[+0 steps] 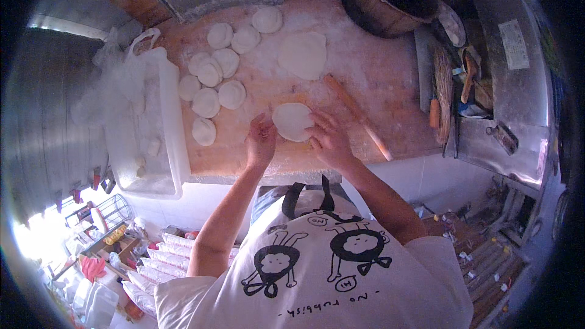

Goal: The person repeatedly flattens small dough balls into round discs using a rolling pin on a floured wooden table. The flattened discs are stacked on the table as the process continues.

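Note:
A flat pale dough round (292, 123) lies on the floured wooden work board (256, 155) in front of me. My right hand (330, 136) has its fingers on the round's right edge. At its left edge is my left hand (262, 136), fingers curled close together; whether they pinch the dough is hidden. Beyond the round lies a larger, thin dough sheet (303, 56). A wooden rolling pin (358, 119) rests slanted to the right of both. Several thick dough rounds (232, 94) are spread over the board's left part, a few overlapping.
A white plastic tub (176, 146) with a plastic bag stands at the left edge. At the back right is a large, dark pot (388, 9) with a utensil handle in it. A straw brush (442, 96) lies at the right, beside a metal counter (507, 137).

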Available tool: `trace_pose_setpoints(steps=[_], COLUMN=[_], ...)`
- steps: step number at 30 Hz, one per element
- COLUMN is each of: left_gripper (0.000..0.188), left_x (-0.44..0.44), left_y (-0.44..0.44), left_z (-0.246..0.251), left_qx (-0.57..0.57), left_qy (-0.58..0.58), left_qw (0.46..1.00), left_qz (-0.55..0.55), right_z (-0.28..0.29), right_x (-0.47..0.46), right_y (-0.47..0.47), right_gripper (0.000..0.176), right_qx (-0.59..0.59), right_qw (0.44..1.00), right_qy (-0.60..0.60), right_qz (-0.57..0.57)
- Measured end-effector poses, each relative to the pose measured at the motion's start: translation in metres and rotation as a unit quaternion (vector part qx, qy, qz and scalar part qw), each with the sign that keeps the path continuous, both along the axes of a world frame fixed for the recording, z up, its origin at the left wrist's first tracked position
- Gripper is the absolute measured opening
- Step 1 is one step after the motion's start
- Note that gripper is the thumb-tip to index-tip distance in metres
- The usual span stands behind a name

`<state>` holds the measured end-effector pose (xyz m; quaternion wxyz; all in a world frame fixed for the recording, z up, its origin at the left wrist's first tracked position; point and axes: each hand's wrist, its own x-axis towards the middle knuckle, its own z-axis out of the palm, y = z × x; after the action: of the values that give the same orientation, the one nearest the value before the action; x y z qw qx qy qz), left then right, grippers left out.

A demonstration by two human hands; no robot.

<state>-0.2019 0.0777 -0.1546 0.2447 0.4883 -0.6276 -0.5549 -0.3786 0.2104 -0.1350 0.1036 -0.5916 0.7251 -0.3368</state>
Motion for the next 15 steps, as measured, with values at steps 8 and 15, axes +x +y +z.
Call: trace_pose_setpoints(steps=[8,15], left_gripper=[0.016,0.027], left_x=[-0.002,-0.003], left_y=[-0.002,0.000], left_z=[-0.030,0.002], left_qx=[0.136,-0.037], left_qy=[-0.127,-0.162], left_qw=[0.982,0.986], left_qz=[-0.033,-0.024], right_z=[-0.004,-0.025], right_x=[-0.070,-0.066], right_y=[0.057,0.081], right_gripper=[0.039,0.035], right_qx=[0.023,0.071], right_qw=[0.976,0.980], right_qy=[-0.037,-0.018], right_qz=[-0.212,-0.185])
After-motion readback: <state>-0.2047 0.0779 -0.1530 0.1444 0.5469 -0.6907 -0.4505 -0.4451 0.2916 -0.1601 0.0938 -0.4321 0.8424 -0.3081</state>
